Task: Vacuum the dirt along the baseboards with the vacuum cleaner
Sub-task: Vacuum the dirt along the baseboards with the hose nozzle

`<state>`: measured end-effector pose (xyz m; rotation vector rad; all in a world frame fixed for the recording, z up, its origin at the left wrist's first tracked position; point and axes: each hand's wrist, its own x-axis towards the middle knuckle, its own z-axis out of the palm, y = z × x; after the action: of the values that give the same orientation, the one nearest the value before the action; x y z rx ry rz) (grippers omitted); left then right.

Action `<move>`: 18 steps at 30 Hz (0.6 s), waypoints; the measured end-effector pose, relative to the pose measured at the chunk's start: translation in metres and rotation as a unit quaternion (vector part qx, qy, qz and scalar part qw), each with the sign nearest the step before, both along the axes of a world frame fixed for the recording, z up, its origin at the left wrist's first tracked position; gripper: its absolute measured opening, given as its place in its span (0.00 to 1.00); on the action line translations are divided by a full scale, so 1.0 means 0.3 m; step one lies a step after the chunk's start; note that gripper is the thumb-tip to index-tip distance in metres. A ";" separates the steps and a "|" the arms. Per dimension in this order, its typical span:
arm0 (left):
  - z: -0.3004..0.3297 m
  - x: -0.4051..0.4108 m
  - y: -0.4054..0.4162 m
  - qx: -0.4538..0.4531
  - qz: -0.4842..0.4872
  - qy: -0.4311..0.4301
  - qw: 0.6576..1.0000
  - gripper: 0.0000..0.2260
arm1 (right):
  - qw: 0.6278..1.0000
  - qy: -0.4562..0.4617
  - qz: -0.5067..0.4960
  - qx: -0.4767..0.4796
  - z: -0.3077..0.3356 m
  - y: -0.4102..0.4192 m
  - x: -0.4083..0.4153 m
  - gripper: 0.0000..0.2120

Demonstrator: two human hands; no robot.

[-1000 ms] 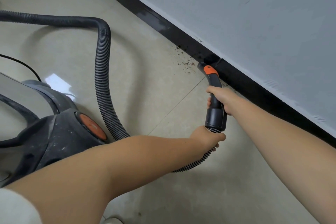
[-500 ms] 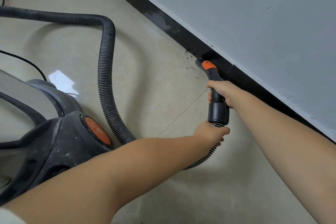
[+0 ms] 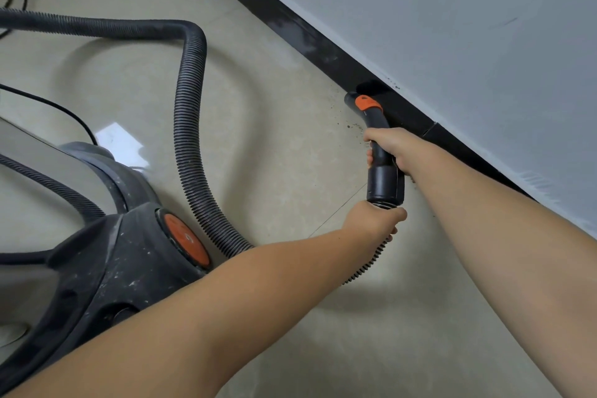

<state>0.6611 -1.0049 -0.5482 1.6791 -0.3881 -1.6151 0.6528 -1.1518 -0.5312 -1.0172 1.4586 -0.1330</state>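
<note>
Black plastic, with an orange slider on top, the curved handle tube [image 3: 378, 136] of the vacuum cleaner is pointing its open end at the foot of the black baseboard [image 3: 290, 26], where the baseboard is meeting the beige tiled floor [image 3: 274, 145]. The right hand [image 3: 389, 147] is gripping this tube around its middle, with the fingers curled around it. The left hand [image 3: 374, 220] is holding the black ribbed hose [image 3: 190, 107] just below the wide black cuff of the tube, fingers closed around it. Small dark dirt specks [image 3: 353, 126] are lying on the floor just beside the tube end, and a few more are sitting near the baseboard, beside the right wrist.

From the left hand the hose is passing under the left forearm, then rising in a long loop across the floor and bending away to the left edge. The dusty dark grey vacuum cleaner body [image 3: 97, 268], with a round orange button, is standing on the floor at the left, near the loop. A thin black cable [image 3: 55, 105] is lying on the floor behind it. Above the baseboard a pale grey wall [image 3: 452, 26] is rising.
</note>
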 end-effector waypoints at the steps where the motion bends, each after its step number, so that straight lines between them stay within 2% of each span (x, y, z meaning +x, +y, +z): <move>1: -0.001 0.008 -0.006 0.000 0.004 -0.002 1.000 0.05 | 1.000 0.000 0.001 -0.001 0.001 -0.006 0.013 0.10; 9: -0.002 0.050 -0.004 -0.011 0.001 -0.004 1.000 0.04 | 0.999 0.021 0.007 -0.025 0.019 0.011 0.064 0.11; 13: 0.024 -0.031 0.044 0.006 -0.062 -0.010 0.998 0.06 | 0.999 0.037 -0.012 -0.017 0.038 0.061 -0.045 0.11; 18: 0.044 -0.146 0.157 0.017 -0.112 -0.018 0.993 0.05 | 0.997 0.029 -0.064 0.017 0.041 0.172 -0.219 0.07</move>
<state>0.6174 -0.9579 -0.5349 1.7422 -0.5873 -1.7639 0.5871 -1.1002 -0.5188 -0.9063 1.5741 -0.1729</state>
